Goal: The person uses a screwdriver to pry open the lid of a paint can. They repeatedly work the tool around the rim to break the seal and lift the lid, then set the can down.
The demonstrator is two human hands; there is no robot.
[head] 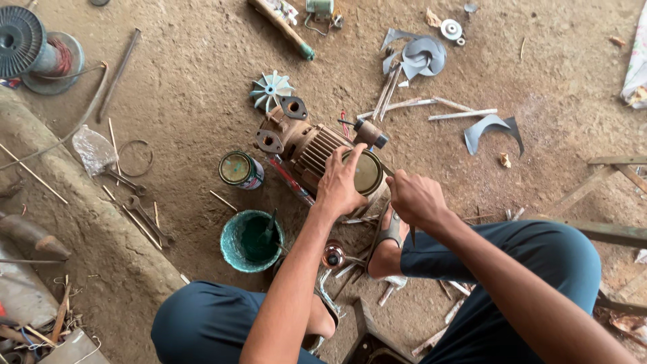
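Note:
A rusty brown electric motor [303, 145] lies on the dirt floor in front of me. My left hand [340, 182] grips its near end, fingers spread over the round end cover [369, 172]. Just to the right, my right hand [414, 199] is closed in a fist on a thin dark tool [412, 234] that points down beside the cover. A dark-handled tool [369, 131] rests against the motor's far side. My sandalled foot [389, 236] sits right below the motor.
A green-stained paint tin [240, 169] and a green bowl [251, 240] with a brush stand left of the motor. A teal fan wheel [271, 89], wrenches [149, 219], a wire spool [23, 44], grey sheet-metal pieces [423, 55] and metal strips lie around. Wooden bars [606, 229] are at right.

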